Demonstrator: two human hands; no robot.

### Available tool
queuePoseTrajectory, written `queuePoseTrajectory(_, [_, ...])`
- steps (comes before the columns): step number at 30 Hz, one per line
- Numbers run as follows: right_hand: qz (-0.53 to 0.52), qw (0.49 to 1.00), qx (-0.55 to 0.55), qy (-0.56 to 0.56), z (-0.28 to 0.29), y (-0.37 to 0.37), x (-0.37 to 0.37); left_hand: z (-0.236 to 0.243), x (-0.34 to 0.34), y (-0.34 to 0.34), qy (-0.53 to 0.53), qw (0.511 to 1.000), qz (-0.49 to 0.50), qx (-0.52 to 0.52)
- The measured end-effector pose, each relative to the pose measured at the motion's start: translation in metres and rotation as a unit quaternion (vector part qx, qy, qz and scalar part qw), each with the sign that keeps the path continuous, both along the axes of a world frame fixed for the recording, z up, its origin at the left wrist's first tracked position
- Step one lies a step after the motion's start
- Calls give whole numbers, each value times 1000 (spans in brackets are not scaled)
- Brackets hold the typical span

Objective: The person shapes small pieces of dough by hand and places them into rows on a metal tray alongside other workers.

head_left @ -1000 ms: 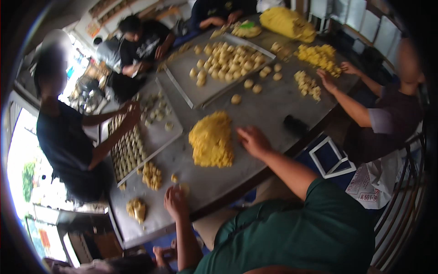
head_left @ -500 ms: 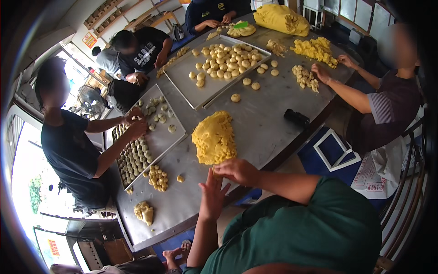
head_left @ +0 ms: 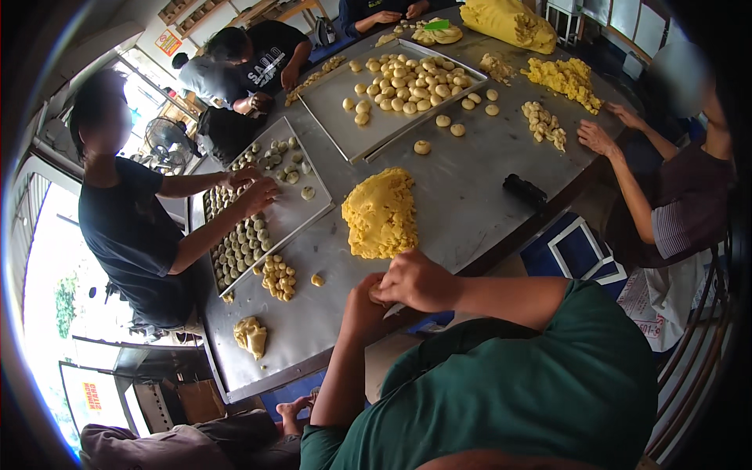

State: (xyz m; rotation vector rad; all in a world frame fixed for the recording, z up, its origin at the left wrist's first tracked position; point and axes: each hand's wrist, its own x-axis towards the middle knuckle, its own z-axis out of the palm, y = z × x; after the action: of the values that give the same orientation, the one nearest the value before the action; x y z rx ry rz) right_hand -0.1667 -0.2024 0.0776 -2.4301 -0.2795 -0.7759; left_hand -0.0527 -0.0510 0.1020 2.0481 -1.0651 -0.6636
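My left hand (head_left: 365, 307) is curled, cupped under my right hand at the near edge of the metal table. My right hand (head_left: 423, 283) closes over it, its fingers pressed onto a small piece of dough (head_left: 378, 294) held between the two; most of that piece is hidden by the fingers. Just beyond my hands lies a big crumbly mound of yellow filling (head_left: 381, 213). To the left, a pile of small yellow balls (head_left: 276, 278) and one single ball (head_left: 317, 280) rest on the tabletop. A smooth lump of pale dough (head_left: 251, 338) sits near the left corner.
A tray of greenish balls (head_left: 319, 205) lies at the left, with a co-worker's hands over it. Farther back stands a tray of round buns (head_left: 329, 125). A black object (head_left: 525, 190) lies near the right edge. Other people work around the metal table (head_left: 462, 196).
My left hand, stretched out before, has curled up, and my right hand has closed over it. The view has shifted slightly. The co-worker at the right has drawn a hand back from the dough pieces.
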Motion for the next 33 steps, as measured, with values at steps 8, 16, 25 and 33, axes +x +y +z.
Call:
queuePoseTrajectory(8, [-6,997,-76,-13,-18,3,-6,-17,10,4,-25,998,-52,13])
queuePoseTrajectory(16, [-63,996,-59,-4,-9,3,-4,-9,4,8,42,996,52,56])
queuePoseTrajectory(25, [-20,933,320,163,-24,12,9,-19,-2,8,31,993,104,-49])
queuePoseTrajectory(33, [38,996,-12,77,-30,5,16,-17,-6,10,-87,995,48,-8])
